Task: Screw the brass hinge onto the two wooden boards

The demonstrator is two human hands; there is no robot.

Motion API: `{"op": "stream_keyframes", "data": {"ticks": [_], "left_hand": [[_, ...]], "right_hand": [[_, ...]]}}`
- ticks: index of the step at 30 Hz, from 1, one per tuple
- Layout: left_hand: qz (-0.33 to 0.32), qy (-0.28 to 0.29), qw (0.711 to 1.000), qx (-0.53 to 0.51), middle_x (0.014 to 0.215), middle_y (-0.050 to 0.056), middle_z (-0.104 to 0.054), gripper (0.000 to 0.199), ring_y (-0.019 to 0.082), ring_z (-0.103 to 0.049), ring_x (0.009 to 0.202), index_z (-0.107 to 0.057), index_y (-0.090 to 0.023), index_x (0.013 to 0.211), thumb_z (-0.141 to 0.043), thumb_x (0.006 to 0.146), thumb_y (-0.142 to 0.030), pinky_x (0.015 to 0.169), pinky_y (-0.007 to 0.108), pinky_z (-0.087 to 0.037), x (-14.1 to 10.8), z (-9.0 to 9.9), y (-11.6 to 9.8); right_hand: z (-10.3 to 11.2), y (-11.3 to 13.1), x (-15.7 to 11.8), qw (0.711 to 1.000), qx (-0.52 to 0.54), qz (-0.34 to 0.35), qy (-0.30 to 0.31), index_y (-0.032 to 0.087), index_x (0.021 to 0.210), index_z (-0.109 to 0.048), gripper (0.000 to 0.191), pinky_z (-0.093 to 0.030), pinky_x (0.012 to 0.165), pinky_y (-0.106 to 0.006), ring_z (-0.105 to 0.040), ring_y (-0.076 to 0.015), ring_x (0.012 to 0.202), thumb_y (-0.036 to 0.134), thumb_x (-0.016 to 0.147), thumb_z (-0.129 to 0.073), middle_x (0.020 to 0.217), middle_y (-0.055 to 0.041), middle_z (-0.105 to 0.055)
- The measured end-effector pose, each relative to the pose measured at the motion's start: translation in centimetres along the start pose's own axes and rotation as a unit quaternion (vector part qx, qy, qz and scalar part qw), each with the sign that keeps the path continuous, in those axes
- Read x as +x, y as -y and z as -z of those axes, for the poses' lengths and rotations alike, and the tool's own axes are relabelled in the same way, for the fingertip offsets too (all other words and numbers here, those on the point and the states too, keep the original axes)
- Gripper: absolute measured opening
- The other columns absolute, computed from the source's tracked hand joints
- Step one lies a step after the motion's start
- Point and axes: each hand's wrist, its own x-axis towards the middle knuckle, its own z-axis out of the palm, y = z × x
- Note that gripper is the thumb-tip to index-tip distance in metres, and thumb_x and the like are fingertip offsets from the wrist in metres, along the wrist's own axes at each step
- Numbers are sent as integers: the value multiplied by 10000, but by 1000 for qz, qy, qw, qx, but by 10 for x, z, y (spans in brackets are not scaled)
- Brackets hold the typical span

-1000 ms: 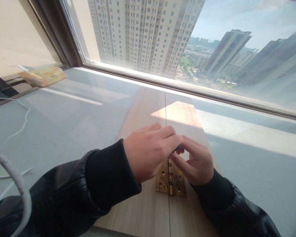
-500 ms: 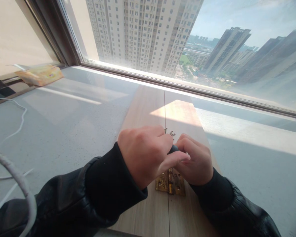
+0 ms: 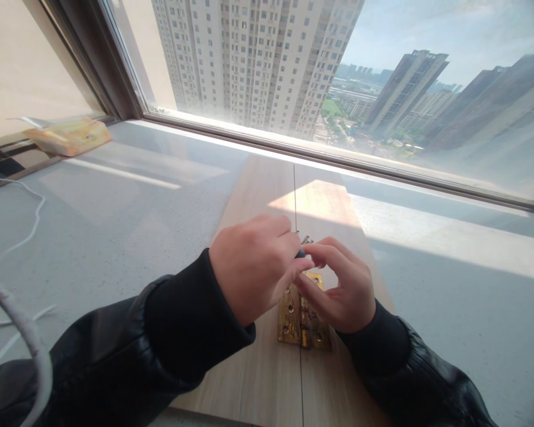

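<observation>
Left hand (image 3: 256, 261) is curled into a loose fist, gripping a small dark piece (image 3: 301, 253) between thumb and fingers, though it's mostly buried so I can't say what it is. Right hand (image 3: 345, 281) comes in from the other side, thumb and index finger curved with a narrow gap at the tips, right up against the left hand's fingers. Can't tell if it's pinching anything itself.

Just below them is a brass-coloured hinge (image 3: 289, 317), opened flat, its knuckle running along the seam (image 3: 301, 379) where two pale wood boards (image 3: 267, 385) meet. The right hand covers part of its far right side. Some little screws (image 3: 307, 240) poke into view just past the fingers, also around the seam.

Both black sleeves (image 3: 196, 314) have thick cuffs. The boards lie on a speckled pale ledge (image 3: 449, 320), with a sunlit patch (image 3: 320, 198) across their far end. Over on the left there's a fat greyish cable (image 3: 35, 344), a thin white cord (image 3: 38, 213), and further back a yellowish tissue pack (image 3: 71, 136) beside the brown window frame (image 3: 124, 101). Outside, it's tall apartment blocks (image 3: 253, 59) under a hazy blue sky (image 3: 454, 29).
</observation>
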Motion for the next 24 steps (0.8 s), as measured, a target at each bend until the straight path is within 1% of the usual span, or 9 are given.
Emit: {"op": "stream_keyframes", "data": {"ticks": [3, 6, 8, 10, 12, 14, 16, 20, 24], "left_hand": [[-34, 47, 997, -49, 752, 44, -578, 213, 159, -485, 702, -623, -129, 801, -461, 878, -243, 649, 281, -405, 3, 2, 5], [-60, 83, 991, -83, 800, 51, -590, 188, 168, -488, 747, -631, -123, 870, -456, 871, -193, 695, 289, -430, 5, 3, 5], [-68, 92, 989, -92, 816, 53, -590, 182, 172, -497, 759, -633, -131, 891, -459, 855, -167, 705, 297, -440, 5, 3, 4], [-59, 78, 989, -107, 821, 51, -592, 175, 171, -516, 765, -639, -145, 910, -487, 828, -176, 703, 297, -446, 4, 3, 4], [-30, 33, 992, -114, 788, 51, -593, 187, 170, -533, 743, -649, -141, 878, -544, 803, -275, 673, 292, -449, 3, 1, 4], [11, -22, 995, -98, 716, 47, -588, 301, 167, -537, 687, -648, -134, 769, -584, 770, -428, 619, 286, -440, 1, -1, 3], [39, -48, 995, -72, 651, 38, -580, 372, 158, -535, 634, -628, -137, 671, -582, 760, -496, 570, 273, -417, 0, -2, 1], [33, -40, 997, -52, 606, 25, -557, 336, 136, -495, 568, -603, -140, 626, -546, 816, -411, 518, 254, -361, -1, -2, -3], [2, -16, 998, -64, 638, 25, -548, 279, 131, -474, 588, -601, -132, 663, -518, 843, -328, 541, 249, -356, 0, 1, 1]], "right_hand": [[1, 0, 1, 1000, 20, 0, 18, 140, 908, -591, 161, -404, 581, -299, -468, -146, 664, 139, 747, -590, 728, -35, -503], [2, -2, 2, 999, 27, 5, 23, 168, 739, -538, 53, -372, 555, -286, -430, -136, 632, 126, 744, -570, 674, -10, -462], [2, -4, 2, 1000, 18, 3, 18, 183, 657, -468, 150, -345, 535, -273, -403, -127, 605, 132, 736, -585, 630, 9, -429], [2, -5, 1, 1000, 13, 0, 11, 188, 650, -449, 187, -331, 524, -267, -390, -120, 584, 152, 725, -616, 609, 23, -407], [1, -6, 0, 1000, 17, -5, 19, 186, 688, -485, 154, -335, 525, -269, -399, -122, 582, 174, 718, -636, 618, 23, -412], [1, -5, -1, 1000, 17, -6, 26, 186, 707, -500, 140, -332, 520, -269, -404, -125, 580, 181, 715, -639, 626, 20, -418], [0, -4, 0, 1000, 1, 1, 18, 191, 682, -469, 170, -314, 509, -265, -393, -123, 574, 173, 713, -635, 619, 21, -408], [-1, -1, 3, 999, -32, 28, -7, 199, 642, -408, 243, -283, 497, -260, -367, -117, 565, 159, 715, -636, 596, 31, -374], [0, -2, 4, 1000, -6, 10, -6, 180, 721, -508, 173, -346, 517, -270, -422, -122, 586, 197, 705, -680, 633, 15, -440]]}}
